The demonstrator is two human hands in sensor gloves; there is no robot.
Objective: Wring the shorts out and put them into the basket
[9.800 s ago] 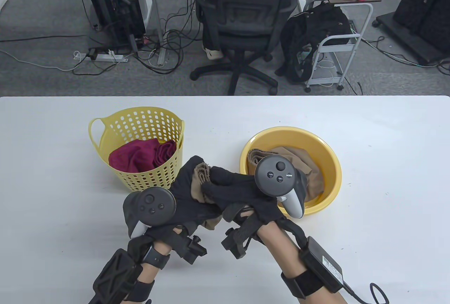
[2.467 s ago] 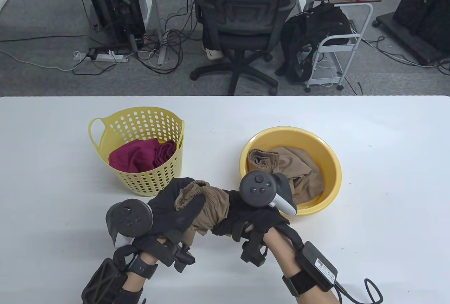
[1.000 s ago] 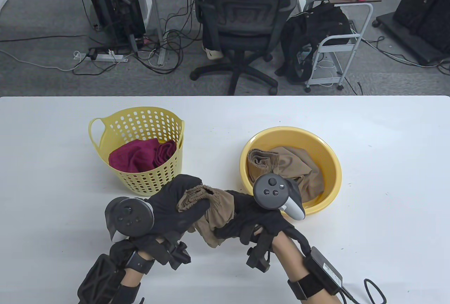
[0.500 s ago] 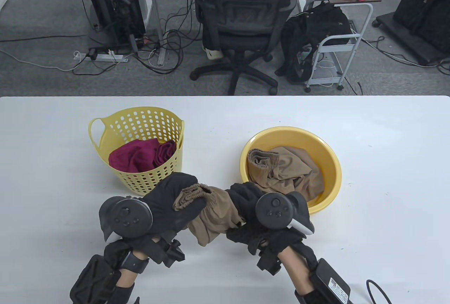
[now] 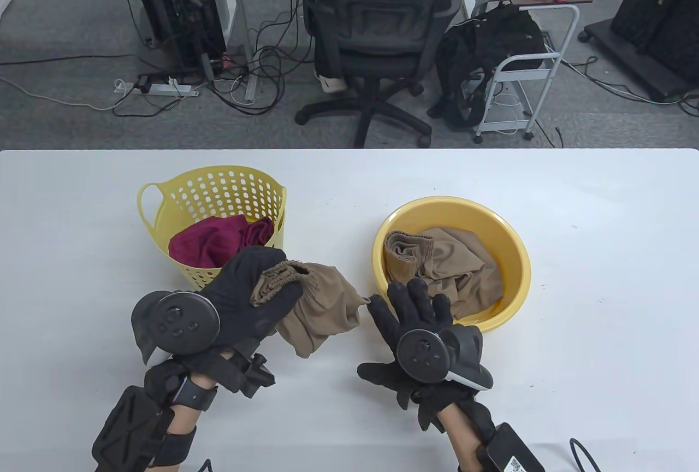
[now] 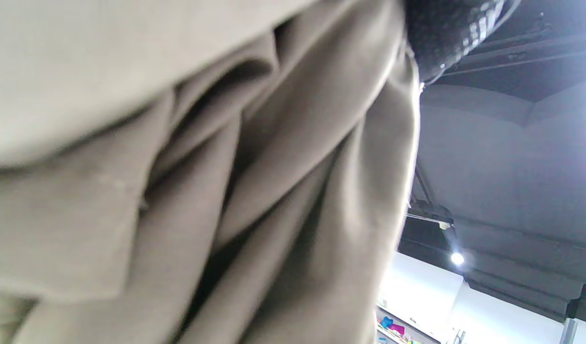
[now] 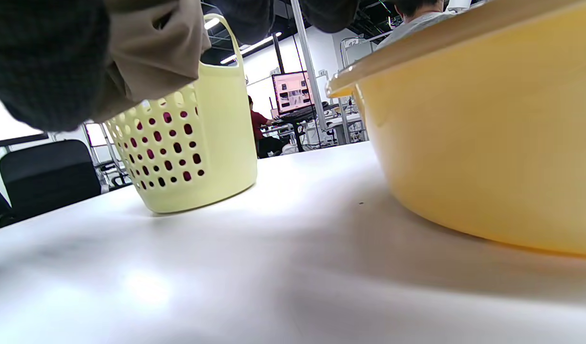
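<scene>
My left hand grips a bunched pair of tan shorts by the waistband, just in front of the yellow perforated basket. The same tan shorts fill the left wrist view. My right hand is spread flat with straight fingers, holding nothing, in front of the yellow basin; its forefinger tip is right at the shorts' hanging edge. More tan cloth lies in the basin. In the right wrist view the basket stands left and the basin right.
Dark red cloth lies in the basket. Beyond the table's far edge stand an office chair, a computer tower with cables, and a white cart.
My right hand has let go of the shorts and opened flat, dropping back toward the basin's front. My left hand has carried the shorts up and left, closer to the basket.
</scene>
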